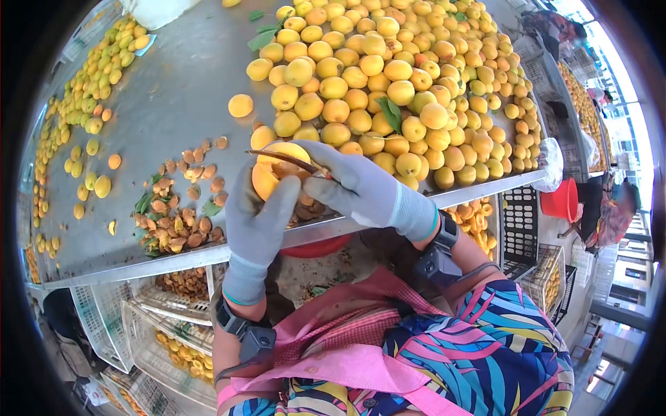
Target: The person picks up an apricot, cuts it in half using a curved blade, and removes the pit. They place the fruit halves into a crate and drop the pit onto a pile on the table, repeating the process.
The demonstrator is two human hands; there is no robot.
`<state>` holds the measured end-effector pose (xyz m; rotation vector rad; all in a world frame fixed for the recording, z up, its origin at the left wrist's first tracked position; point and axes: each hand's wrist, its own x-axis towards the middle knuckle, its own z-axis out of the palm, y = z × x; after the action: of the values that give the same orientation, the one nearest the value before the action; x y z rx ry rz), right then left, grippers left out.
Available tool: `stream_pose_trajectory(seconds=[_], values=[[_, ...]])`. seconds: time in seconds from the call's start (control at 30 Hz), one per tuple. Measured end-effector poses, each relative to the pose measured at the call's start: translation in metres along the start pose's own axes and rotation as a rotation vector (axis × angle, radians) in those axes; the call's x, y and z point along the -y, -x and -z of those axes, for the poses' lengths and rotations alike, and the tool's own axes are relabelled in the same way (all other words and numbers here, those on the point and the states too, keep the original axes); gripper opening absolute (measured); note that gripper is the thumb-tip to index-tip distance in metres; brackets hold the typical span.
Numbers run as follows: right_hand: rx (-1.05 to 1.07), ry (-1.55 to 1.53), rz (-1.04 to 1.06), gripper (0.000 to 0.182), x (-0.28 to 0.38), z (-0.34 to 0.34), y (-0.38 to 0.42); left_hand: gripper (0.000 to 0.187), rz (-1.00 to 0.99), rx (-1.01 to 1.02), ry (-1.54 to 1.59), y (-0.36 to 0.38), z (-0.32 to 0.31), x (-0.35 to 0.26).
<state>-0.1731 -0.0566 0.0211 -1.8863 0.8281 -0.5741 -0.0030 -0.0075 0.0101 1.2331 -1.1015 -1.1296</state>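
Both hands wear grey gloves and meet above the table's front edge. My left hand (260,211) is closed around a yellow apricot (266,179), which is cut open. Held in my right hand (347,182) is a thin curved knife (283,159), its blade lying across the fruit. A large heap of whole yellow apricots (388,90) spreads over the metal table (187,76) beyond my hands. To the left of them lies a pile of brown pits (173,225) with some green leaves.
More apricots (87,104) line the table's far left. Crates (166,347) with cut fruit stand under the table at left. At right are a black crate (520,225), a red bucket (559,200) and a person (614,215). Another person (551,29) is at upper right.
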Motion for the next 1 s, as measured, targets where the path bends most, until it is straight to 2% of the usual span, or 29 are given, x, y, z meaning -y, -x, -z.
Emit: stream_pose_trajectory(seconds=[0.07, 0.13, 0.17, 0.2, 0.3, 0.33, 0.43, 0.5, 0.6, 0.67, 0.73, 0.77, 0.8, 0.87, 0.93, 1.0], values=[[-0.018, -0.111, -0.023, 0.048, -0.003, 0.002, -0.003, 0.031, 0.045, 0.023, 0.07, -0.001, 0.004, 0.004], [-0.022, -0.105, -0.106, 0.047, 0.004, 0.008, -0.001, 0.039, 0.095, 0.171, 0.161, -0.005, 0.011, 0.01], [-0.015, -0.191, -0.161, 0.049, 0.006, 0.01, -0.001, 0.045, 0.23, 0.195, 0.42, -0.004, 0.01, 0.01], [-0.007, -0.278, -0.215, 0.05, 0.008, 0.011, 0.0, 0.045, 0.23, 0.209, 0.419, -0.003, 0.011, 0.011], [0.005, -0.489, -0.353, 0.051, 0.009, 0.016, 0.005, 0.05, 0.367, 0.213, 0.815, -0.004, 0.012, 0.008], [0.032, -0.594, -0.408, 0.051, 0.009, 0.017, 0.006, 0.05, 0.367, 0.217, 0.81, -0.004, 0.015, 0.01], [-0.033, -0.512, -0.355, 0.049, 0.017, 0.015, 0.006, 0.052, 0.39, 0.236, 0.786, -0.003, 0.022, 0.024], [-0.062, -0.42, -0.347, 0.045, 0.015, 0.013, 0.006, 0.049, 0.311, 0.1, 0.757, -0.001, 0.013, 0.026], [-0.015, -0.459, -0.344, 0.043, 0.012, 0.011, 0.009, 0.048, 0.311, 0.029, 0.616, 0.005, 0.005, 0.013], [0.006, -0.442, -0.355, 0.046, 0.009, 0.008, 0.009, 0.045, 0.33, 0.022, 0.626, 0.006, 0.008, 0.024], [0.042, -0.253, -0.441, 0.048, 0.004, 0.005, 0.01, 0.041, 0.353, 0.006, 0.638, 0.006, 0.01, 0.031], [0.051, -0.253, -0.438, 0.048, 0.003, 0.004, 0.011, 0.037, 0.313, 0.11, 0.531, 0.006, 0.012, 0.034], [0.07, -0.328, -0.406, 0.044, 0.007, 0.002, 0.012, 0.033, 0.272, 0.213, 0.423, 0.006, 0.013, 0.034], [0.097, -0.398, -0.372, 0.041, 0.013, 0.005, 0.01, 0.035, 0.291, 0.211, 0.512, 0.006, 0.012, 0.032], [0.062, -0.343, -0.451, 0.032, 0.02, 0.01, 0.007, 0.036, 0.327, 0.081, 0.475, 0.005, 0.011, 0.032], [0.048, -0.272, -0.507, 0.026, 0.019, 0.017, -0.002, 0.036, 0.338, 0.048, 0.466, 0.005, 0.006, 0.027]])
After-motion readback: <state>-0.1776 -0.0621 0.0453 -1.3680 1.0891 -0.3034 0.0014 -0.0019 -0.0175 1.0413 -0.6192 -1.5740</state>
